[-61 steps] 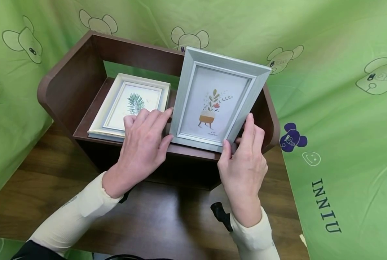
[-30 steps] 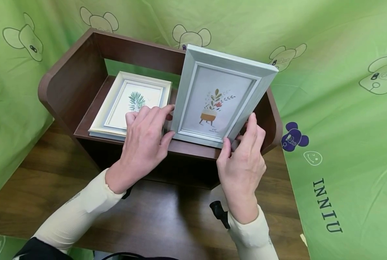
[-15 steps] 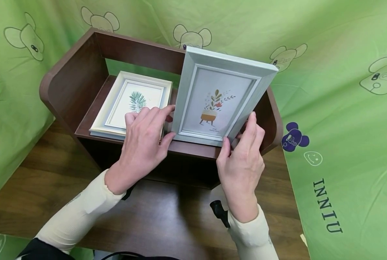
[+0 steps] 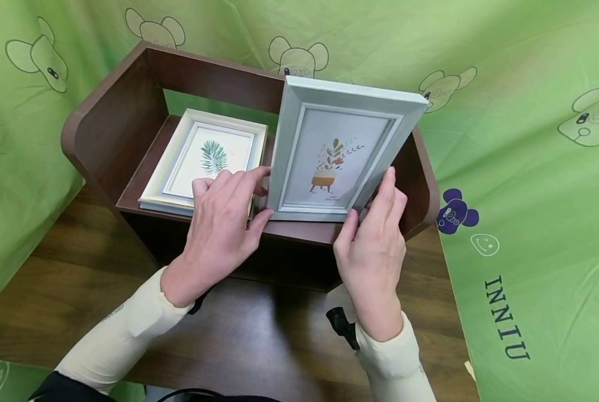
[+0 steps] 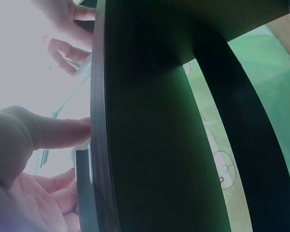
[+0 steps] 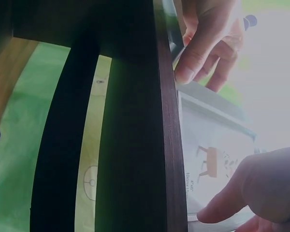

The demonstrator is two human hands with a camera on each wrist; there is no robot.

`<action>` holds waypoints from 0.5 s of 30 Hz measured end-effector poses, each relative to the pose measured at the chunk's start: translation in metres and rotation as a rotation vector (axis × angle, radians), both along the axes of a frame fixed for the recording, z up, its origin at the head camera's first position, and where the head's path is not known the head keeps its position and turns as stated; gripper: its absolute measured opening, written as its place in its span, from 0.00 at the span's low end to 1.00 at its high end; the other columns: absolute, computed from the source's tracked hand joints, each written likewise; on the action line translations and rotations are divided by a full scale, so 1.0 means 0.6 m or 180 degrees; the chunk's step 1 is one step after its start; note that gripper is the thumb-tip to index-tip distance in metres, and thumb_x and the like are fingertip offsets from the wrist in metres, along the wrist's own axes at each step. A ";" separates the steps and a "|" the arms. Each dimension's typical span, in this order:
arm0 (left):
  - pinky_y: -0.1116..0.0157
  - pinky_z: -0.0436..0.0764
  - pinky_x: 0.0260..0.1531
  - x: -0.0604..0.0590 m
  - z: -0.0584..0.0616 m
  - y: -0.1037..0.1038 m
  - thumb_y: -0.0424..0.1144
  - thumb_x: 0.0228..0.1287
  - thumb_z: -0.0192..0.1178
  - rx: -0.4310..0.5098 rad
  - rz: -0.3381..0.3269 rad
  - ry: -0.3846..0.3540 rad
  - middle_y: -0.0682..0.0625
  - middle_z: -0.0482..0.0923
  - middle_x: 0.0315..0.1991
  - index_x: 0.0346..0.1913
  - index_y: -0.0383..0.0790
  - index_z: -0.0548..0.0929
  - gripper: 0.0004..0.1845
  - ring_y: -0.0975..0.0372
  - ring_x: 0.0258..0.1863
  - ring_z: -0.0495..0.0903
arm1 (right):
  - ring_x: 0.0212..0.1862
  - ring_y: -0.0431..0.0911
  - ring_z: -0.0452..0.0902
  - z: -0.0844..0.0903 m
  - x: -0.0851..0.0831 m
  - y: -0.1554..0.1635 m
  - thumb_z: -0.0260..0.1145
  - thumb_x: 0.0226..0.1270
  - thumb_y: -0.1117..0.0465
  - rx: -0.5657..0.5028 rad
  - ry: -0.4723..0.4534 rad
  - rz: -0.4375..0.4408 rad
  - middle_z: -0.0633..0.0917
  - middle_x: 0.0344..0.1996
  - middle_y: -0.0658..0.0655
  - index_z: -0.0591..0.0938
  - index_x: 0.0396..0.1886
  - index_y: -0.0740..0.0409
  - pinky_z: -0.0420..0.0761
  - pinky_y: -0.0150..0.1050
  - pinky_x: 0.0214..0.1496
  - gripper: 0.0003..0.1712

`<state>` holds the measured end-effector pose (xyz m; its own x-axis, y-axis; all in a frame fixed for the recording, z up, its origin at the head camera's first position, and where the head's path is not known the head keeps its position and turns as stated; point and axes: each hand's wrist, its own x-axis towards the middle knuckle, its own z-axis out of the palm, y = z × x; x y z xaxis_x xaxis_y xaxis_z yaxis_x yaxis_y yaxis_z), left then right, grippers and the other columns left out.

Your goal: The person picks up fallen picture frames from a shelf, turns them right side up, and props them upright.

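**Hands steadying the grey frame on the shelf**

Left hand (image 4: 222, 215) pinches our grey frame (image 4: 337, 151) at its lower left edge; our right hand (image 4: 374, 245) grips the lower right corner. It stands upright on the shelf (image 4: 299, 230). Probably light, rigid, glass-fronted: hold the edges.

Staged recording set: green printed cloth (image 4: 505, 167) backs wooden table (image 4: 259, 340).

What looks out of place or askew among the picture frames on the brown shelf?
The cream-framed leaf print lies flat on the dark brown wooden shelf, while the pale grey-framed potted-plant print stands upright, held at both lower corners. Nothing looks damaged.
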<state>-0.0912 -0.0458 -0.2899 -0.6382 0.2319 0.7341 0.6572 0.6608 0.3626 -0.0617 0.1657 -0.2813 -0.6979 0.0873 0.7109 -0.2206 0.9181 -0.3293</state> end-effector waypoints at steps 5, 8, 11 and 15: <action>0.52 0.57 0.35 0.006 0.000 0.002 0.32 0.50 0.74 0.0014 0.0011 -0.0031 0.51 0.81 0.35 0.57 0.35 0.77 0.29 0.56 0.31 0.71 | 0.34 0.61 0.72 0.005 -0.005 0.001 0.54 0.65 0.70 -0.0051 -0.0055 0.0123 0.70 0.58 0.69 0.55 0.76 0.65 0.71 0.55 0.24 0.39; 0.52 0.57 0.34 0.009 -0.001 0.004 0.33 0.50 0.74 0.0043 0.0015 -0.0052 0.50 0.81 0.35 0.57 0.35 0.77 0.29 0.56 0.31 0.71 | 0.29 0.61 0.71 0.008 -0.008 0.001 0.52 0.65 0.71 -0.0035 -0.0134 0.0133 0.70 0.59 0.69 0.55 0.76 0.65 0.71 0.54 0.23 0.38; 0.53 0.57 0.34 0.011 -0.003 0.006 0.34 0.51 0.74 0.0067 0.0016 -0.0062 0.50 0.81 0.35 0.57 0.35 0.77 0.29 0.56 0.30 0.71 | 0.27 0.61 0.70 0.009 -0.010 0.002 0.51 0.65 0.71 -0.0071 -0.0177 0.0168 0.70 0.60 0.68 0.54 0.77 0.64 0.71 0.54 0.23 0.39; 0.52 0.57 0.35 0.014 -0.005 0.008 0.35 0.51 0.74 0.0091 0.0028 -0.0047 0.50 0.81 0.35 0.57 0.35 0.77 0.29 0.56 0.30 0.71 | 0.26 0.60 0.69 0.009 -0.013 0.002 0.50 0.65 0.72 -0.0136 -0.0227 0.0238 0.69 0.61 0.68 0.53 0.77 0.63 0.71 0.54 0.24 0.40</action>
